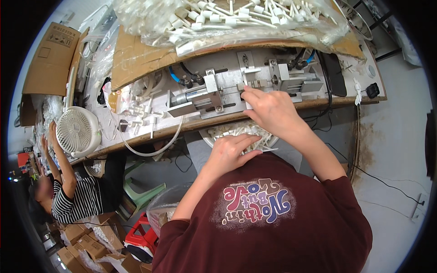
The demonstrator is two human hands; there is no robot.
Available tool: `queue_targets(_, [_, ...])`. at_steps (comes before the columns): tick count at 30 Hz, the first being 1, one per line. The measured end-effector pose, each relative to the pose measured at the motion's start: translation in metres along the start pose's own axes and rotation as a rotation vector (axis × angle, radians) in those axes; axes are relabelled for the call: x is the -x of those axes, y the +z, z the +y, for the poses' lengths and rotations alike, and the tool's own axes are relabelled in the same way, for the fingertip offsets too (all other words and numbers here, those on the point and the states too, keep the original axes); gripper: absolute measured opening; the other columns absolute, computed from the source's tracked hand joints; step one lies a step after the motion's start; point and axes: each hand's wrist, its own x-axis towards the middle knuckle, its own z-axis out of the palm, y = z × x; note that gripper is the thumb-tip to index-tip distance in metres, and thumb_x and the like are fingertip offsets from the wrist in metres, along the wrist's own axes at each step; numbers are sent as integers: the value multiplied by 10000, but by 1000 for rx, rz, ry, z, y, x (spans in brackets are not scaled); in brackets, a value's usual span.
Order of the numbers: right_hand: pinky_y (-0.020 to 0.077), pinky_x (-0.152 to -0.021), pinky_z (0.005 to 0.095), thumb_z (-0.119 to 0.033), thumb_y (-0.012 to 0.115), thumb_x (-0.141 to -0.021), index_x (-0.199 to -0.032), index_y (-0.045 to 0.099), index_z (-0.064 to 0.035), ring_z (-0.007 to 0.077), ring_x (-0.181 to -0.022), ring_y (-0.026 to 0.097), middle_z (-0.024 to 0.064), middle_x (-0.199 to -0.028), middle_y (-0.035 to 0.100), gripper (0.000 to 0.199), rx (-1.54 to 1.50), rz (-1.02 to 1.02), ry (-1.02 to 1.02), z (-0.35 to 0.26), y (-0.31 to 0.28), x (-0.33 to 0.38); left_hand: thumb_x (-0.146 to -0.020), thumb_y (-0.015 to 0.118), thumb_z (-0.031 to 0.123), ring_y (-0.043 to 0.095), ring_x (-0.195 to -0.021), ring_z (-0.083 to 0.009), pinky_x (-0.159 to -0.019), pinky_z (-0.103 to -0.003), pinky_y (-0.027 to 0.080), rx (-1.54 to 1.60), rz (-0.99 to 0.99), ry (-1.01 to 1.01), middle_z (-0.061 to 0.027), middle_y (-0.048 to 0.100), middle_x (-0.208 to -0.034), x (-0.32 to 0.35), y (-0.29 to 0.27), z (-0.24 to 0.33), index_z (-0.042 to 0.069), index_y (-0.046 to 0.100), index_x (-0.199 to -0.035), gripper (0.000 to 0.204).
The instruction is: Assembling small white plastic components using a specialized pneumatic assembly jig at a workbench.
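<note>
My right hand (272,111) is at the metal clamping fixture (252,85) in the middle of the bench. Its thumb and fingers are closed around a slim white plastic part (248,104), whose ends show above and below the fingertips. Lower down, my left hand (231,152) rests over a bowl (208,136) heaped with small white plastic parts (230,129). The left fingers lie across the heap with the thumb apart, and no held part can be made out. A pneumatic cylinder (193,98) flanks the fixture on the left, another cylinder (296,82) on the right.
A cardboard tray (136,57) of white stemmed parts (227,18) overhangs the fixture's back. On the left stand a white fan (78,131) and several loose white fittings (145,113). A white hose (154,154) loops off the bench edge. Another person (77,195) sits far left.
</note>
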Motion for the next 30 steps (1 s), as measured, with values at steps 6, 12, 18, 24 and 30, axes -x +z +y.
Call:
queue_targets(6, [555,-732,411,-166,704,-834,-1035,679,-64,328,-843,695,146,-931,711,227,-207,354,14,19,-53,-87,-789,810,231,674,-635,-195,-557,-317,519,-34,1,-17,-38,719,-852,9,-5,-2,118,732,-1075,317])
queue_targets(12, [552,-789,398,-156,767,-707,-1186,616,-29,305,-948,689,170,-1093,703,519,-43,136,65,95,-29,-208,-821,779,253,675,-664,-217,-581,-325,530,-34,25,-42,-35,714,-849,16,-5,2,104,728,-1057,284])
queue_targets(18, [558,-739,396,-211,800,-588,-1110,624,49,315,-905,699,215,-986,699,609,11,-191,294,85,-29,-237,-829,773,248,684,-668,-223,-592,-328,543,-55,14,-60,-38,725,-869,17,-7,3,108,729,-1050,266])
queue_targets(24, [556,-684,363,-156,766,-695,-962,704,34,255,-783,709,180,-870,723,334,-47,-31,299,93,-39,-236,-831,770,248,681,-660,-231,-582,-331,540,-66,42,-65,-38,730,-870,21,-8,1,113,735,-1033,245])
queue_targets(30, [542,-624,299,-62,759,-729,-884,738,14,163,-748,696,121,-797,727,174,-734,195,344,111,-73,-207,-793,808,195,694,-667,-211,-577,-299,536,-60,89,-15,-58,744,-882,12,-14,4,91,747,-1032,268])
